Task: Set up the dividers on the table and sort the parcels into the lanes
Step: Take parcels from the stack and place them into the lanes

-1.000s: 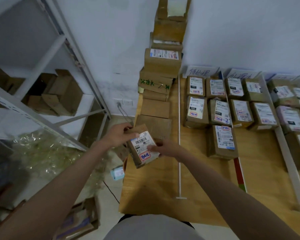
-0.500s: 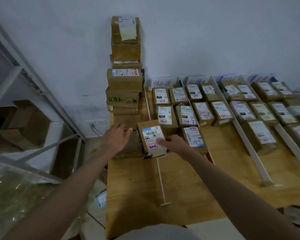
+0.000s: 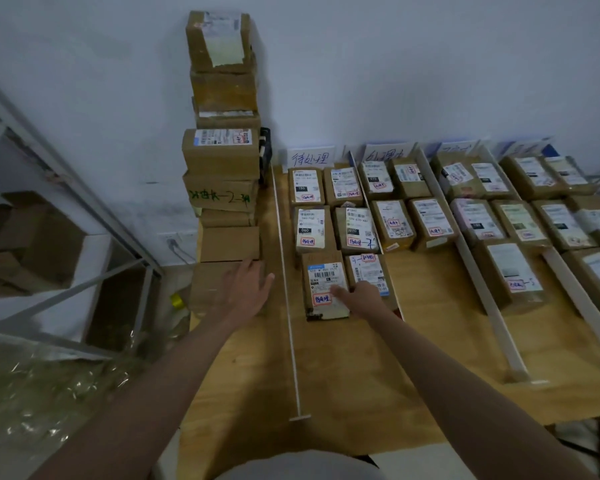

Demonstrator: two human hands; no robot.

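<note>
on the leftmost lane, right hand (image 3: 355,298) rests fingertips on a parcel (image 3: 326,287) lying flat beside the thin divider (image 3: 286,289). left hand (image 3: 248,289), fingers spread, hovers by the box stack (image 3: 222,174). placing looks nearly done; next likely another box.

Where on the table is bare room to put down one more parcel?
Bare wood lies in the near half of the table, in front of the parcel under the right hand, between the dividers. The far rows are crowded.
</note>
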